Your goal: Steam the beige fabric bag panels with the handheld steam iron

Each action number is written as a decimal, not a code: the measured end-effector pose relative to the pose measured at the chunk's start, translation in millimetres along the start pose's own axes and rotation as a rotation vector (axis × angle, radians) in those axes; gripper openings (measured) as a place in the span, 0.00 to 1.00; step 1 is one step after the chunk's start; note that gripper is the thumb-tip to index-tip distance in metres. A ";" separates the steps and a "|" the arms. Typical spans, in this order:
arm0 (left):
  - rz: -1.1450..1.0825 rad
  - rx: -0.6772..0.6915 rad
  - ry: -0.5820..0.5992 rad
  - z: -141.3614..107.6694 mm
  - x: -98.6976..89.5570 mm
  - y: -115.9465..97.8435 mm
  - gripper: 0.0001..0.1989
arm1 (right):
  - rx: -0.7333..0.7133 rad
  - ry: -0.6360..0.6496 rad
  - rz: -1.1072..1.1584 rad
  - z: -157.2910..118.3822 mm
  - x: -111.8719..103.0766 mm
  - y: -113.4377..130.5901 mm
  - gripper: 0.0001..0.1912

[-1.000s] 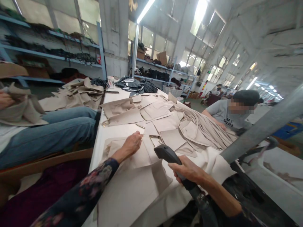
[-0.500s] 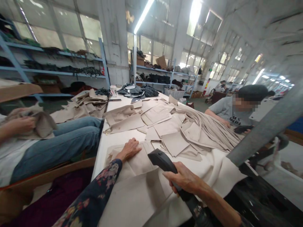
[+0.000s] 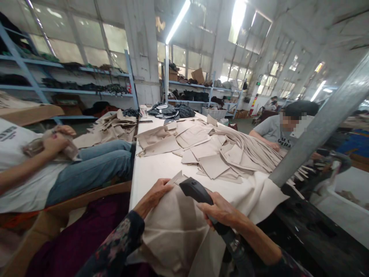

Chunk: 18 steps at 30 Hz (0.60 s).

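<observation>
My left hand (image 3: 158, 194) is closed on the upper edge of a beige fabric piece (image 3: 170, 231), which hangs down toward me over the near table edge. My right hand (image 3: 220, 211) grips a black hand-held nozzle tool (image 3: 196, 190), with a hose-like tail running down toward the bottom of the view. Its broad head lies over the top of the fabric, a little right of my left fingers. Whether the head touches the cloth I cannot tell. Ahead, a loose heap of beige fabric pieces (image 3: 215, 165) covers much of the white table (image 3: 152, 169).
A slanted metal post (image 3: 319, 119) rises at the right. A seated co-worker (image 3: 95, 167) handles cloth at the left; another person (image 3: 276, 129) works across the table. Purple cloth (image 3: 83, 231) fills a cardboard box at lower left. Dark bundles (image 3: 170, 110) lie at the table's far end.
My left hand has gone from lying flat on the fabric to gripping a piece's edge, lifting it and drawing it nearer. The nozzle tool stays almost in place; the view has shifted slightly.
</observation>
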State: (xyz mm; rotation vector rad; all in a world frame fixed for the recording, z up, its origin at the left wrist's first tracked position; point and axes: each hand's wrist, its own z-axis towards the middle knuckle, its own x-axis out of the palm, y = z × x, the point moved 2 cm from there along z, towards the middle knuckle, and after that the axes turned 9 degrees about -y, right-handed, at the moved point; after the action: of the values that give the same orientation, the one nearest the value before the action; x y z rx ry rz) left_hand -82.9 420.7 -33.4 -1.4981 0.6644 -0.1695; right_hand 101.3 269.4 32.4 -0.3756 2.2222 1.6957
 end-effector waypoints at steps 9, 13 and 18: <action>-0.684 -0.214 -0.234 -114.6 57.3 -0.9 0.12 | -0.091 0.063 0.006 -54.5 25.6 -7.5 0.11; -0.754 -0.251 -0.320 -154.9 81.4 1.3 0.13 | -0.143 -0.031 -0.049 -79.4 21.4 -7.6 0.12; -0.738 -0.261 -0.391 -183.5 89.2 -4.6 0.16 | -0.160 -0.012 -0.080 -118.9 10.6 -21.3 0.12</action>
State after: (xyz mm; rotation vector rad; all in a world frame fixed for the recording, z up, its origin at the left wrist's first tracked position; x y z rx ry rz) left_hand -101.3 217.8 -43.9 -1.9097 -0.2109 -0.3475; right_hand 88.9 148.9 38.4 -0.4838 2.0405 1.8331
